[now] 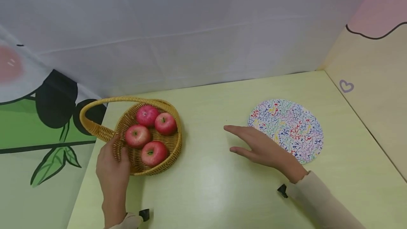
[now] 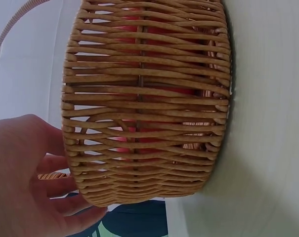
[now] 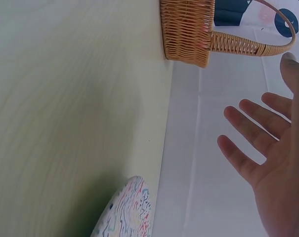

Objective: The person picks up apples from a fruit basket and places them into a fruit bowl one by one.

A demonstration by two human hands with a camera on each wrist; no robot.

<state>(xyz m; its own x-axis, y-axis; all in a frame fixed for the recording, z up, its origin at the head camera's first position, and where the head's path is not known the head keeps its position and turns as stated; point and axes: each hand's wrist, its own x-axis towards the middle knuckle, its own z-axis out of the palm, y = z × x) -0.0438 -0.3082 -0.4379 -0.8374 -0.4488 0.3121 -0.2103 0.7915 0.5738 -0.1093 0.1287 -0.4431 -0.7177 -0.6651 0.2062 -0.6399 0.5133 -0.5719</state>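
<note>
On the left of the table stands a wicker basket [image 1: 173, 154] with a tall arched handle, holding several red apples [image 1: 154, 153]. My left hand [image 1: 112, 167] grips the basket's near-left rim, its thumb at the inner side and its fingers by the handle's base. In the left wrist view, the woven wall [image 2: 147, 103] fills the middle, with the hand [image 2: 30, 177] at its rim. My right hand [image 1: 260, 146] hovers over the table with straight, spread fingers and holds nothing. It overlaps the near-left edge of a round, multicoloured patterned disc [image 1: 292, 126].
The pale table [image 1: 203, 186] meets a grey-white cloth backdrop [image 1: 203, 52] at the back. A beige panel [image 1: 381, 91] with a drawn heart borders the right side, and a painted panel [image 1: 31, 172] borders the left. Between basket and disc lies bare tabletop.
</note>
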